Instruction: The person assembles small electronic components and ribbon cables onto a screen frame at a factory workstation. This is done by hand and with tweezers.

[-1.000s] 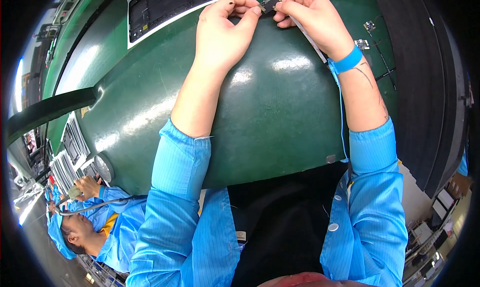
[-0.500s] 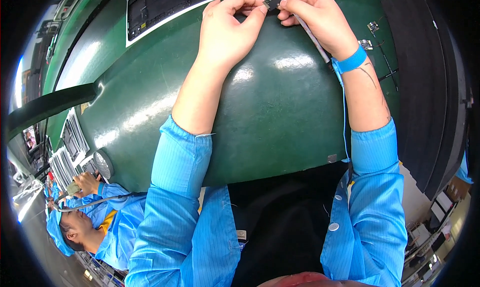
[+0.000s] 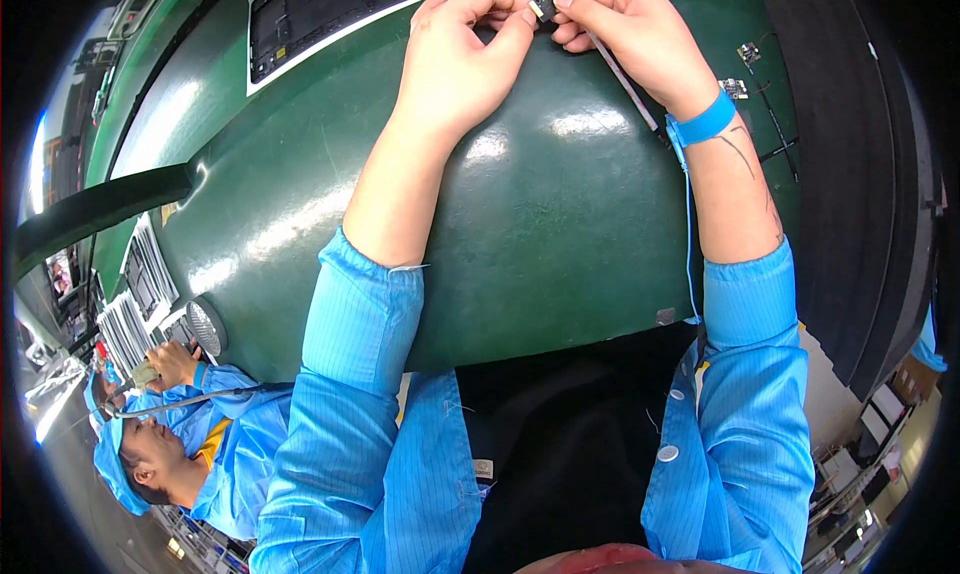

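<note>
Left grip point(image 3: 462, 64) and right grip point(image 3: 640, 44) pinch the small dark electronic part point(image 3: 545, 6) between fingertips above the green surface point(image 3: 560, 214); best press lightly, at its edges

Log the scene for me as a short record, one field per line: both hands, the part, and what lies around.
Right hand: pinches a small dark part
Left hand: fingertips at the part's left edge; firm grip unclear
Right wrist: blue strap with light-blue cord
Surface: green table
Upper left: black panel on a white sheet
Right: two small boards
Lower left: co-worker's hand
</note>
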The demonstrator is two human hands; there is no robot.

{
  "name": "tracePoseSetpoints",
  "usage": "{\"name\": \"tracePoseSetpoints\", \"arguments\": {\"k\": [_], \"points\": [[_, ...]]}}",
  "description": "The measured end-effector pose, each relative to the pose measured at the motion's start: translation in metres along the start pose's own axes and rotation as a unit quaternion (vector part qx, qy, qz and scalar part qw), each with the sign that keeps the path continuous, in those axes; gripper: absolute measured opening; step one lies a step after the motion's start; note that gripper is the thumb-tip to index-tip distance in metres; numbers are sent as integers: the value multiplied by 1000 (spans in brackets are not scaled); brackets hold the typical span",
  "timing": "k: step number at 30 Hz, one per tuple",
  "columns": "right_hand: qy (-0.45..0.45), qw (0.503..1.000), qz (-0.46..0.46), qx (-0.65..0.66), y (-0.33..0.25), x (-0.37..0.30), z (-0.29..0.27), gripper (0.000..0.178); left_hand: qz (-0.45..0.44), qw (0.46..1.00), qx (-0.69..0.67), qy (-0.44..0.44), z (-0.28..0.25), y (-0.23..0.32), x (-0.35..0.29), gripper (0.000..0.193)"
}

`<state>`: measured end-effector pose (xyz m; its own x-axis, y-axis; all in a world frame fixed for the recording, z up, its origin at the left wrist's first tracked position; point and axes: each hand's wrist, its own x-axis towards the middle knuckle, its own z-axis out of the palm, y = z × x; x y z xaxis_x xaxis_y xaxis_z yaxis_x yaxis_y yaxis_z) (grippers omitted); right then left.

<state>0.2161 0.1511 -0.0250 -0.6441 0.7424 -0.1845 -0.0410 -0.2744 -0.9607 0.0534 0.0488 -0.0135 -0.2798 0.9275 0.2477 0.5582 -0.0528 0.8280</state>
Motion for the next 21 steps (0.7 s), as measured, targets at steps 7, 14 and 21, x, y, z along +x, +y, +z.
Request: {"name": "tracePoseSetpoints", "arguments": {"k": [7, 14, 21], "points": [[-29, 1000, -3, -4, 3, 3, 0, 17, -53, 998, -46, -3, -1, 7, 0, 11], [-47, 999, 2, 6, 6, 7, 0, 17, -64, 994, -89, -11, -3, 2, 1, 10], [-45, 998, 7, 31, 9, 11, 5, 16, -55, 994, -93, -16, -7, -10, 3, 10]]}}
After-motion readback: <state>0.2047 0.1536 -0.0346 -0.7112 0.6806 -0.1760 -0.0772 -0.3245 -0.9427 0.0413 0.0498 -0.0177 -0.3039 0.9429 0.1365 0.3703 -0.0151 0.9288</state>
